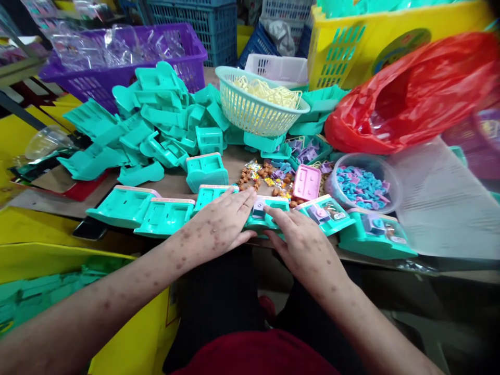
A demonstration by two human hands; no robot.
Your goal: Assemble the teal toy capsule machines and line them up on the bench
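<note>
Two empty teal trays (pixel 124 205) sit at the left of the desk (pixel 175 182). Left hand (pixel 219 224) lies flat and open, right hand (pixel 302 245) open too, fingertips pressing a small piece into the middle tray (pixel 267 213) at the desk's front edge. Filled trays (pixel 326 213) and a bowl (pixel 363 185) sit to the right.

A brown cardboard-covered worktable (pixel 172 183) stands under even, bright light. Behind it crowd a purple slatted plastic crate (pixel 187 57), stacked blue plastic crates (pixel 211 23) and a tall yellow plastic basket (pixel 351 47). A yellow plastic bin (pixel 128 333) sits below the table's near-left edge.
</note>
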